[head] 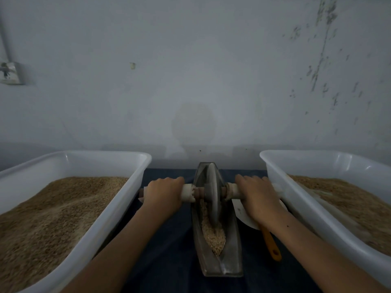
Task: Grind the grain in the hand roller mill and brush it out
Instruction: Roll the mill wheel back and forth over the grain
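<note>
On the dark cloth (169,240) at six o'clock, we see one boat-shaped trough (220,263) holding crushed grain (213,235), its disc wheel (212,193) upright at twelve. Our left hand (164,193) and right hand (257,193) curl round the two axle handles (188,192), one each. Two white tubs (118,210) of grain flank close at nine and three; one orange-handled brush (271,244) lies between trough and right tub.

A desk under dark blue cloth (169,240) carries two white plastic tubs of brown grain, left (118,210) and right (296,206), a boat-shaped metal trough mill (230,256) between them, and an orange-handled tool (271,244).
</note>
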Demonstrator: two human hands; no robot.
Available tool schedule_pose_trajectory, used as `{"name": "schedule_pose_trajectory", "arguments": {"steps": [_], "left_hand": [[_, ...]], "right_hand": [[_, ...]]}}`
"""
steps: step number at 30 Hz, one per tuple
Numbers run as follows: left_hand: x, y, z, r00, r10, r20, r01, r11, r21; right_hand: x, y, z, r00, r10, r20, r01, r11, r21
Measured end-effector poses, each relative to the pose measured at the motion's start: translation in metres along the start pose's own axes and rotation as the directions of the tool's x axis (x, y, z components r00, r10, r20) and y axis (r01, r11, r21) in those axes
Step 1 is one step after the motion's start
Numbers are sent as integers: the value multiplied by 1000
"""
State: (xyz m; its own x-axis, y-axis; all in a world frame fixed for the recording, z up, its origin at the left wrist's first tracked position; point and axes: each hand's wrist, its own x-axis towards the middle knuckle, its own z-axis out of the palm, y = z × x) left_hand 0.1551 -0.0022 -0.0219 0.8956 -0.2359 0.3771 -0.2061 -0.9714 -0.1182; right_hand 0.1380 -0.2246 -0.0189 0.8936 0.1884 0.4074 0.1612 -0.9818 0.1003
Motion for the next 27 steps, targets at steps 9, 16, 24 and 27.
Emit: {"name": "schedule_pose_trajectory", "arguments": {"steps": [9, 16, 24, 27], "left_hand": [[2, -7, -12, 957, 66, 284, -58, 998, -37], [1, -5, -10, 967, 48, 251, -39, 998, -38], [-3, -3, 4, 999, 3, -32, -5, 999, -43], [-3, -6, 3, 1000, 10, 26, -9, 998, -57]], "right_hand": [[-1, 6, -14, 986, -85, 146, 76, 995, 66], [-1, 4, -18, 984, -84, 158, 74, 995, 69], [2, 0, 3, 996, -52, -73, 51, 998, -25], [0, 1, 0, 994, -85, -68, 83, 996, -34]]}}
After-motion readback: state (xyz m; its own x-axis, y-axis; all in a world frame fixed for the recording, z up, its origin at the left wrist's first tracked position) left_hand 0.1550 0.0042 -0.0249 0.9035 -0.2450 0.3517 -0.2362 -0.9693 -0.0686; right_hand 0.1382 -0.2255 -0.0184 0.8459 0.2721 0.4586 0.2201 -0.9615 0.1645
